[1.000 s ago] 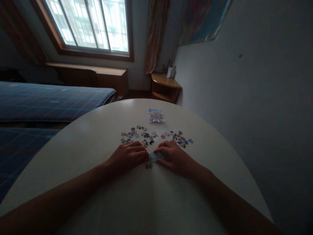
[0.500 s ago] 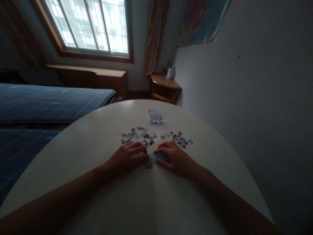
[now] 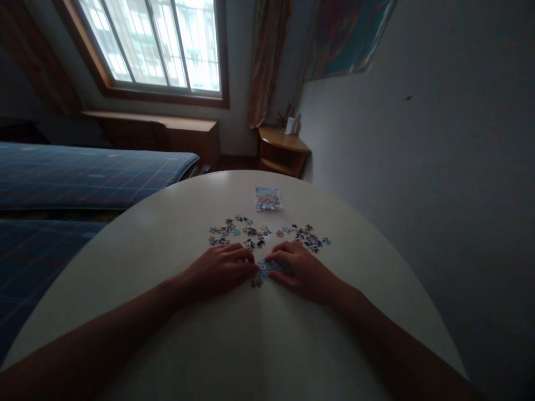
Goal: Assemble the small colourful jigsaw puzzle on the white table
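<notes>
A small joined section of jigsaw puzzle (image 3: 264, 269), light blue with white shapes, lies flat on the white table. My right hand (image 3: 296, 270) spans its right part, thumb on the near side and fingers on the far side, covering some of it. At the left edge of the section is my left hand (image 3: 228, 267), its fingers curled and thumb tip close to the forefinger; anything between them is hidden. A few loose puzzle pieces (image 3: 256, 283) lie just below the section, by the left thumb.
Beyond my hands, loose pieces are spread in a left group (image 3: 225, 228) and a right group (image 3: 309, 236). Farther back lies a printed picture sheet or packet (image 3: 268, 199). The round white table (image 3: 175, 217) stands near a wall, with a plaid mattress (image 3: 96, 172) at left.
My left thumb has straightened a little towards the joined section, and the left fingers have shifted slightly. My right hand stays in place on the section.
</notes>
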`<state>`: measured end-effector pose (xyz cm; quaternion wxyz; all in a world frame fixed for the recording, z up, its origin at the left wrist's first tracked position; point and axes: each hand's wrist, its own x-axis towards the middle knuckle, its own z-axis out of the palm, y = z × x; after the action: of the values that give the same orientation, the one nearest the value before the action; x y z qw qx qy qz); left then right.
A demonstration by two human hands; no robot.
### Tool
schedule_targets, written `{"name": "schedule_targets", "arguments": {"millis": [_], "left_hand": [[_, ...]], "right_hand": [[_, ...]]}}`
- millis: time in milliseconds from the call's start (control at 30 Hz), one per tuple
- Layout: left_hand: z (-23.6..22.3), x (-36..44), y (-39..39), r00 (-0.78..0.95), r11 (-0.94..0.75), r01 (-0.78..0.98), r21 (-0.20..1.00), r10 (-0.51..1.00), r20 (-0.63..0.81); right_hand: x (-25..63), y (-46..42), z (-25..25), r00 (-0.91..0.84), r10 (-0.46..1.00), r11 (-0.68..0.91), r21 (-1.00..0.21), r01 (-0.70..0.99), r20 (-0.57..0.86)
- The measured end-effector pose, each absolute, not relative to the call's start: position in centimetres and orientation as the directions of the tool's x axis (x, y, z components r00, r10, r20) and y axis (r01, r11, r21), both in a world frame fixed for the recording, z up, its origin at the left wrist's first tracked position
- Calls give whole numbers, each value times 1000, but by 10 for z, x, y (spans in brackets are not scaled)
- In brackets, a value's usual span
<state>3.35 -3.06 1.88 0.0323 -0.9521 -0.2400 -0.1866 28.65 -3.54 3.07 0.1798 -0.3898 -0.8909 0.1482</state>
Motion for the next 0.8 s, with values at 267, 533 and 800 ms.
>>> {"name": "schedule_targets", "arguments": {"millis": [267, 533, 800], "left_hand": [[15, 36, -34, 759, -842, 509, 178, 537, 369], [12, 37, -34, 712, -794, 557, 243, 607, 352], [10, 37, -33, 708, -808, 538, 238, 587, 392]], "right_hand": [[288, -33, 29, -632, 746, 653, -413, 635, 209], [290, -32, 31, -652, 731, 666, -416, 619, 201], [292, -29, 27, -656, 725, 674, -414, 611, 212]]}}
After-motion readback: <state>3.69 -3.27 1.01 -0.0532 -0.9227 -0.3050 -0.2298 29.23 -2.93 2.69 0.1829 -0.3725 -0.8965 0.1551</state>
